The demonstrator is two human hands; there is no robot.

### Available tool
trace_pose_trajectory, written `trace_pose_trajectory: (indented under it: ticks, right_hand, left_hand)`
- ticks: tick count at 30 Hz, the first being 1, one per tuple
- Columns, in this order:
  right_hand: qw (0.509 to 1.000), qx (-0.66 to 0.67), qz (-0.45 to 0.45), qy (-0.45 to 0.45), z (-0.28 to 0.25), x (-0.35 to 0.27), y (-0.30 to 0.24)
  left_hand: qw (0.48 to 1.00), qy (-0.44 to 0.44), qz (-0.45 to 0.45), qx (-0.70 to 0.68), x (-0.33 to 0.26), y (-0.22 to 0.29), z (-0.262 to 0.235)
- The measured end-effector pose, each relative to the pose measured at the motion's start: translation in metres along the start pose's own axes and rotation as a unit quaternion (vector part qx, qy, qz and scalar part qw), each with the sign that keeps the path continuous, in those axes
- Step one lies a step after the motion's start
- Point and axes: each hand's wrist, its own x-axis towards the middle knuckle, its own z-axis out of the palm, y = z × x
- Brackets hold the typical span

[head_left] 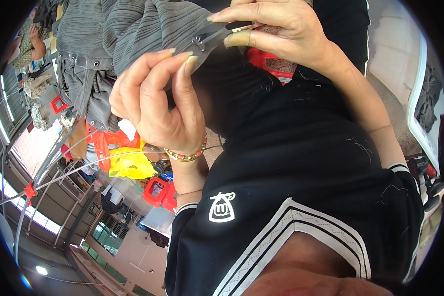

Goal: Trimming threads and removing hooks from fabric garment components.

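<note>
A dark grey ribbed garment (167, 22) with rows of metal snaps lies bunched ahead of me. My left hand (158, 98), a bracelet at its wrist, pinches the smooth edge of that cloth between thumb and fingertips. Just beyond those fingertips a small metal fitting (197, 42) sits on the cloth. My right hand (286, 34) grips a slim dark and gold-coloured tool (238, 27), perhaps thread snips; its exact kind is hard to make out. A yellowish cover wraps the right thumb. The tool's narrow end points toward the fitting, over the cloth edge.
Under the right forearm stands a red plastic basket (276, 63). To the left are red and yellow plastic bags (128, 162), another red basket (156, 191) and thin metal rails (79, 173). A co-worker (32, 49) is at the far left. A white-edged bin (415, 93) with dark cloth stands right.
</note>
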Motion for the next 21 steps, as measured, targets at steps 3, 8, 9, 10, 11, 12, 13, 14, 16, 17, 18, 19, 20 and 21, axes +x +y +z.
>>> trace_pose_trajectory:
  ticks: [3,8,9,10,11,12,13,14,16,17,18,19,20,21]
  right_hand:
    - [0.999,0.044,0.027,0.003,0.001,-0.001,0.0]
    - [0.998,0.063,0.021,0.007,0.004,0.0,-0.001]
    - [0.998,0.062,0.021,0.007,0.005,0.0,-0.001]
    - [0.995,0.088,0.034,0.014,0.006,-0.001,-0.001]
    - [0.992,0.114,0.047,0.021,0.007,-0.001,-0.001]
    - [0.992,0.114,0.047,0.02,0.007,-0.001,-0.001]
    - [0.99,0.126,0.059,0.019,0.007,-0.001,-0.002]
    - [0.988,0.137,0.071,0.019,0.007,-0.001,-0.002]
    - [0.996,0.085,0.038,0.014,0.003,0.0,0.003]
    - [0.999,0.032,0.005,0.009,0.001,0.0,0.005]
    - [0.999,0.022,0.026,0.005,-0.003,0.0,0.004]
    - [0.998,0.04,0.056,0.01,-0.004,-0.002,0.004]
    - [0.994,0.059,0.086,0.015,-0.004,-0.002,0.004]
    - [0.996,0.043,0.08,0.016,-0.006,-0.002,0.005]
  left_hand:
    - [1.0,0.003,-0.004,-0.01,-0.001,0.0,0.001]
    - [0.999,0.013,-0.022,-0.037,-0.004,0.001,0.004]
    - [0.998,0.02,-0.029,-0.047,-0.004,0.002,0.005]
    - [0.998,0.02,-0.028,-0.048,-0.004,0.003,0.006]
    - [0.999,0.017,-0.026,-0.044,-0.003,0.004,0.006]
    - [0.999,0.015,-0.025,-0.04,-0.003,0.005,0.006]
    - [0.999,0.016,-0.025,-0.04,-0.003,0.005,0.007]
    - [0.998,0.019,-0.033,-0.057,-0.004,0.006,0.009]
    - [0.996,0.021,-0.042,-0.072,-0.004,0.007,0.01]
    - [0.996,0.02,-0.054,-0.072,-0.004,0.007,0.009]
    - [0.995,0.019,-0.065,-0.072,-0.004,0.007,0.009]
    - [0.995,0.019,-0.065,-0.071,-0.004,0.006,0.01]
    - [0.994,0.028,-0.066,-0.079,-0.003,0.005,0.011]
    - [0.993,0.035,-0.066,-0.088,-0.002,0.004,0.012]
